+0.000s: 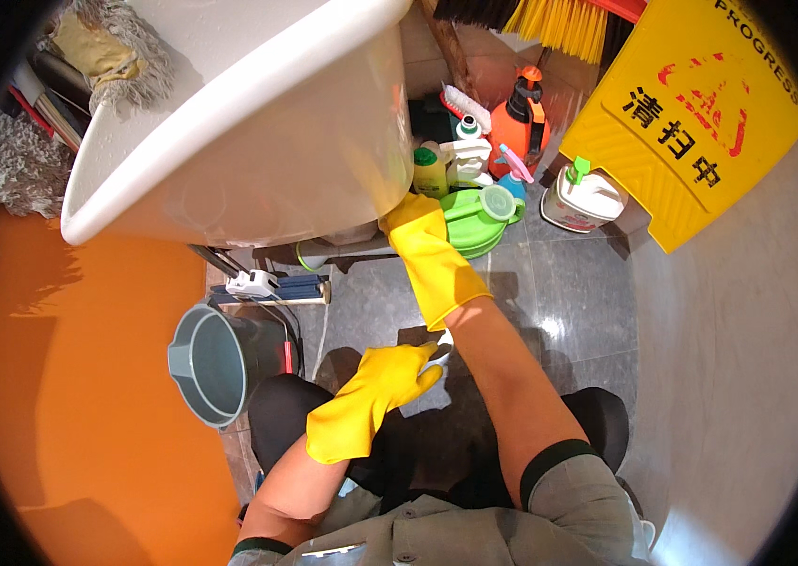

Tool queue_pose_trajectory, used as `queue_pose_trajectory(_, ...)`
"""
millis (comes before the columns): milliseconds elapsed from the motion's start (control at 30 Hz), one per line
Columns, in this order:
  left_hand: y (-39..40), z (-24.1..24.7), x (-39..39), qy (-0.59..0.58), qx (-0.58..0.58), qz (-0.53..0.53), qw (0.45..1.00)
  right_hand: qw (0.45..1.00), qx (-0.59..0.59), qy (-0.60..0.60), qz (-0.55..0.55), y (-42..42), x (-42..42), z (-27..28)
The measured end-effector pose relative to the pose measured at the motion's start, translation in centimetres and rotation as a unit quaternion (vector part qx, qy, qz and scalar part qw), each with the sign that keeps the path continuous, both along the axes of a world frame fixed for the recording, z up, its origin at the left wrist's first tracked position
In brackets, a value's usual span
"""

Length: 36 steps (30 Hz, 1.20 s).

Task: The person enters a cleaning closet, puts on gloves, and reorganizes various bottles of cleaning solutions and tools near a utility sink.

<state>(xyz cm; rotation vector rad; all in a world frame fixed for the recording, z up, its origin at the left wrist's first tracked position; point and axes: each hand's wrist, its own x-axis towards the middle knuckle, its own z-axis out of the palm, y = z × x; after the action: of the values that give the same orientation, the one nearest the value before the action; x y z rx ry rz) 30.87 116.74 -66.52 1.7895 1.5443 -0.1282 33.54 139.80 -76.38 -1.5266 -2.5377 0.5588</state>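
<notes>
Both my hands wear yellow rubber gloves. My left hand (402, 371) is low over the tiled floor in front of my knees, its fingers at a small white object (443, 348) that is too covered to name. My right hand (409, 216) reaches forward to the lower edge of a white basin (285, 156); its fingertips are hidden there, so its hold does not show. Just right of that glove stands a green watering can (473, 226). Behind it are a yellow-green bottle (430, 173), a white bottle (469, 159) and a blue spray bottle with a pink trigger (514, 177).
A grey bucket (215, 364) stands at left by an orange wall (108, 396). An orange pressure sprayer (512, 131), a brush (466, 106), a white jug (579, 205) and a yellow floor sign (696, 120) are at right. Mop heads (20, 166) hang at upper left.
</notes>
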Motion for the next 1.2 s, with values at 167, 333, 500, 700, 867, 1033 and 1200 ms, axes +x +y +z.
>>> queue_pose_trajectory(167,-0.8,-0.9,-1.1,0.016,0.012,0.019,1.0,0.997,0.055,0.051,0.011,-1.2,-0.6,-2.1)
queue_pose_trajectory(333,0.2,-0.2,-0.8,0.0,-0.005,0.02,1.0,0.996,0.073,0.044,-0.025,0.3,0.9,-1.0)
queue_pose_trajectory(500,0.4,-1.2,-0.6,-0.008,0.018,0.009,1.0,0.996,0.046,-0.042,-0.065,1.6,5.7,-0.4)
queue_pose_trajectory(700,1.1,-1.8,-0.3,-0.026,0.011,-0.006,1.0,0.969,0.126,-0.201,0.061,0.9,7.9,-0.5)
queue_pose_trajectory(867,1.4,-1.4,-0.2,-0.019,0.024,-0.015,0.999,0.966,0.061,-0.229,0.101,-0.3,8.5,0.8)
queue_pose_trajectory(1033,1.5,-1.9,-0.4,-0.015,0.024,-0.009,1.0,0.971,0.039,-0.205,0.116,-2.7,9.3,1.5)
queue_pose_trajectory(1200,2.3,-2.2,0.7,-0.026,0.022,-0.033,0.999,0.967,-0.113,-0.195,0.117,-2.2,11.0,-0.7)
